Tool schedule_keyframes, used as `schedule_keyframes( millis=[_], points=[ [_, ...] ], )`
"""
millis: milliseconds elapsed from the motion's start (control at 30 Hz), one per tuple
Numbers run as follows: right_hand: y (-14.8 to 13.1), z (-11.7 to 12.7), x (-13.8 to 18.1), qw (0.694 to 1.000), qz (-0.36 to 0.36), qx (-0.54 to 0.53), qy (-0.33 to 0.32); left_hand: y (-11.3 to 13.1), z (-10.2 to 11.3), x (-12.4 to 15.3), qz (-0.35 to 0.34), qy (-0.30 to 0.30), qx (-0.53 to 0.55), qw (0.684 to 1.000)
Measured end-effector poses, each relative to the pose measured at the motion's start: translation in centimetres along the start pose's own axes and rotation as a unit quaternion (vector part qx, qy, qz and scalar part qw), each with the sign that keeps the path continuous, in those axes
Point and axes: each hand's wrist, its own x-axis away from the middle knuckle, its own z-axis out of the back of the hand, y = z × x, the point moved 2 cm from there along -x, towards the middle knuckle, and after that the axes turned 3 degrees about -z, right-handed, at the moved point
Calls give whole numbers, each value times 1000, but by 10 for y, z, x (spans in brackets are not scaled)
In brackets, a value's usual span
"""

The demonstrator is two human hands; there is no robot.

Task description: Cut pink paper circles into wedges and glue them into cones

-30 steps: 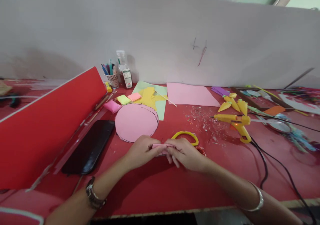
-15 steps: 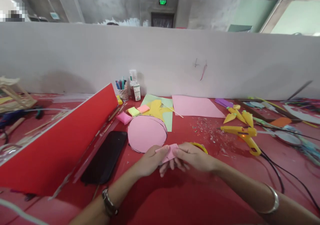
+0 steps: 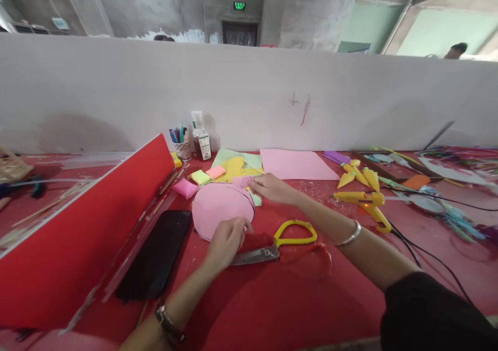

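Observation:
My right hand (image 3: 272, 189) reaches forward, its thumb and fingers pinching a small piece of pink paper (image 3: 241, 181) over the far edge of a pink paper oval (image 3: 213, 211). Black lines run along the oval's rim. Over the oval's near right edge hovers my left hand (image 3: 227, 241), its fingers curled together; anything inside them is hidden. Scissors (image 3: 268, 251) with a yellow handle lie beside it, the blade tip passing behind the left hand.
A red board (image 3: 89, 226) stands at left beside a black phone (image 3: 155, 255). Clay packets (image 3: 185, 188), green and yellow paper, and a pink sheet (image 3: 295, 164) lie behind. At right, a glue gun (image 3: 365, 204) with a lit light and cord sits near yellow cone shapes (image 3: 371, 178).
My hands have parted. The right hand has carried the small pink paper forward and left, above the oval; the left has stayed low. The scissors are now uncovered, and the view has shifted right.

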Motion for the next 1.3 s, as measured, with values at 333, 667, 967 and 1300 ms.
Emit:
schedule_keyframes(
  millis=[333, 667, 967, 1300],
  points=[
    [31, -21, -86, 978, -127, 161, 35, 5, -3, 5, -10, -68, -287, 955],
    [27, -8, -57, 988, -79, 136, -2, 1, 2, 0, 11, -62, -332, 941],
    [15, 5, 81, 984, 35, 44, -170, -4, 19, -6, 32, 16, -319, 947],
    [6, -20, 116, 979, -7, -27, -202, -22, 61, -9, 158, 135, -397, 894]
  ],
)
